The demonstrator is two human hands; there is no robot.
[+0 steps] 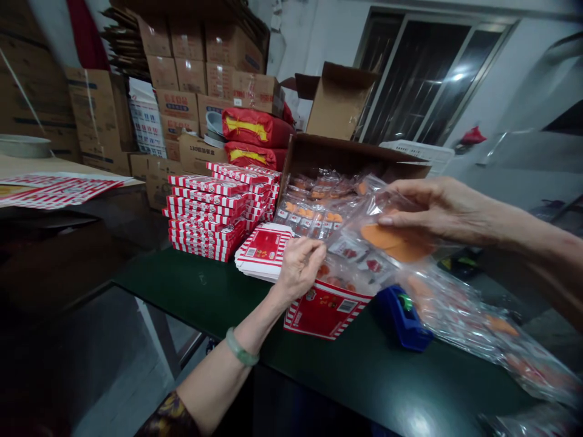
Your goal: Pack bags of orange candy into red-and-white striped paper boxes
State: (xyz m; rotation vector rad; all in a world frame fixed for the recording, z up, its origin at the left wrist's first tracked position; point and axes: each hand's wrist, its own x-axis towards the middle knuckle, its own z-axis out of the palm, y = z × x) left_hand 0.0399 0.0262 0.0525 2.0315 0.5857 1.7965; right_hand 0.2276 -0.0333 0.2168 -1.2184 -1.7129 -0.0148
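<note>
My right hand (423, 203) pinches a clear plastic bag (396, 243) with flat orange pieces inside, held above an open red-and-white striped box (325, 309). More clear packaging and white sachets with red prints (350, 250) show at the box's opening. At the box's upper left corner, my left hand (300, 261) is closed with the fingers curled together; what they grip is hidden. A stack of flat red-and-white cartons (266, 250) lies just left of that hand.
Behind stands a large brown carton (355, 145) full of bagged items. Piled striped boxes (204, 215) stand at left on the green table (182, 285). A blue tape dispenser (405, 321) and a row of filled clear bags (473, 315) lie to the right.
</note>
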